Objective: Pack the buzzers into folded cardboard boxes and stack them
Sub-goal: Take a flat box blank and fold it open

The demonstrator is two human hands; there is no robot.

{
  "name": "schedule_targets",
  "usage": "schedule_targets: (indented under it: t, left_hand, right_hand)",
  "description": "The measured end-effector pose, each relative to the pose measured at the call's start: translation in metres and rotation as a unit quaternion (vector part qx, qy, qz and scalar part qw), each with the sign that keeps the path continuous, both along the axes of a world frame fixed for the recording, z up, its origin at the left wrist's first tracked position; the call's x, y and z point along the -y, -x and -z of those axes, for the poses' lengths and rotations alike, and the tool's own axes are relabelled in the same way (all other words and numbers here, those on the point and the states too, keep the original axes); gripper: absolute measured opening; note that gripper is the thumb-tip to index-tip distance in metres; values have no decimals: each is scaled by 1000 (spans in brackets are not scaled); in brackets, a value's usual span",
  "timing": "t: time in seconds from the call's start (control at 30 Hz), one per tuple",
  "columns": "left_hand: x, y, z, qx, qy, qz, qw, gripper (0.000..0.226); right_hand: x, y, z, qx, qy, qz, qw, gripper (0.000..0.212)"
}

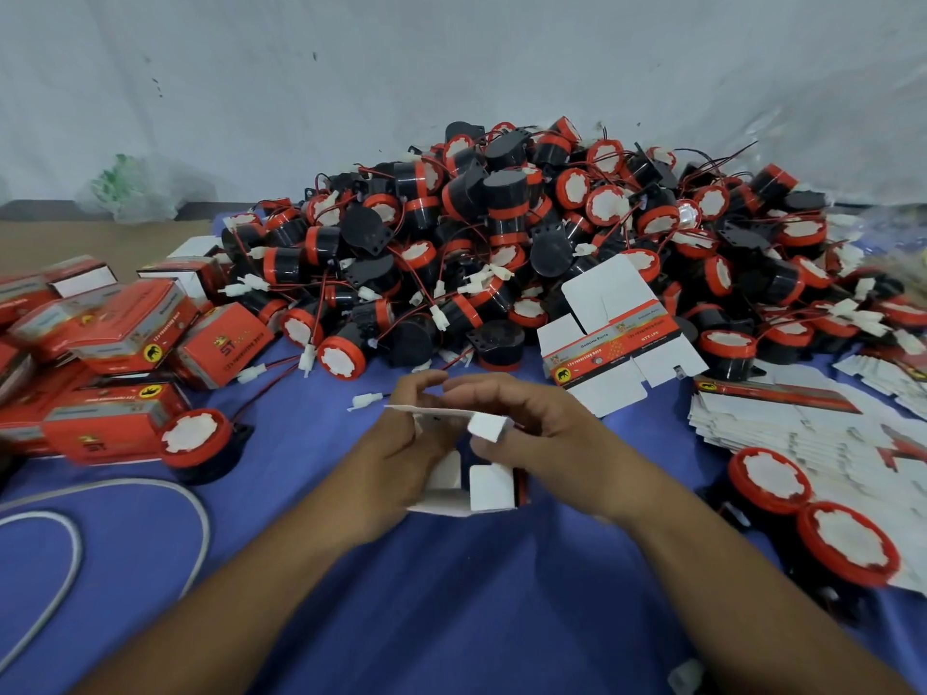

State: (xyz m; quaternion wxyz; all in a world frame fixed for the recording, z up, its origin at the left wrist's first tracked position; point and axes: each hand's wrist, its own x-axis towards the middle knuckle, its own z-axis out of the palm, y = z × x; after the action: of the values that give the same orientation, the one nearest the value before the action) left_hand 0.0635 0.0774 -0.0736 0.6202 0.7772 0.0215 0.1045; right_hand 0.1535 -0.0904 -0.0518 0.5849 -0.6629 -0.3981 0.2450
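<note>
Head view: we observe both hands working at the middle of the blue cloth (451, 609). The left hand (401, 451) grips the left side of a part-folded cardboard box (491, 486), fingers curled round it. The right hand (549, 433) holds its right side, fingers bent over a white flap. The box's white inside faces us, flaps standing open.

Behind the hands we note a large heap of buzzers (501, 233), black with red rims, wires tangled. A flat box blank (619, 333) leans against the heap's front. Filled red boxes (125, 333) lie piled at the left, with one loose buzzer (193, 438) just beside them. A stack of flat blanks (802, 438) lies at the right, two buzzers (770, 479) resting on its near edge. A white cable (67, 544) loops at lower left.
</note>
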Motion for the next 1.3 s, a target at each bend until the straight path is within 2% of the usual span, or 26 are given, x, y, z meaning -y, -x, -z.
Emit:
schedule_targets:
  t: [0.07,0.13,0.23,0.3,0.37,0.43,0.5,0.57,0.67,0.77,0.87,1.0,1.07,1.2,1.3]
  left_hand:
    - [3,2,-1,1,-82,10,997,44]
    - [6,2,-2,14,-111,13,994,50]
    - [14,4,-11,57,-105,48,992,30]
    - [13,8,-13,96,-93,76,988,36]
    - [12,6,-5,89,-109,84,987,47]
    - [15,8,-1,70,-54,95,992,48]
    - [12,6,7,99,8,51,994,63]
    - [11,3,3,123,-51,38,990,83]
    - [11,1,-3,173,-115,52,977,75]
    - [9,1,-2,223,-130,8,966,61]
    - [10,4,-6,230,-134,-24,964,57]
    - [11,5,-8,214,-101,-58,970,55]
    - [11,6,-8,198,-93,-74,973,55]
    - [12,7,-9,192,-89,-34,977,53]
    - [8,9,-9,193,-115,-15,974,50]
  right_hand:
    - [0,-3,3,9,-23,21,999,28]
    - [1,-5,6,14,-45,28,999,26]
    - [-1,-5,8,32,-68,63,995,20]
    - [-3,-4,6,37,-93,94,991,18]
    - [-3,-1,4,64,-102,112,986,18]
    - [-4,0,2,90,-91,123,984,19]
    - [-5,1,1,53,-87,143,984,17]
    - [-7,4,-1,-54,-118,156,979,18]
    - [-8,7,-6,-152,-144,147,967,19]
    - [-9,10,-7,-137,-130,113,975,19]
    - [-8,12,-8,-102,-119,92,983,47]
    - [-5,12,-8,-83,-123,63,987,62]
    - [-6,11,-6,-80,-122,68,987,54]
    - [-7,8,-6,-114,-110,77,984,26]
    - [-5,6,-6,-98,-87,96,987,31]
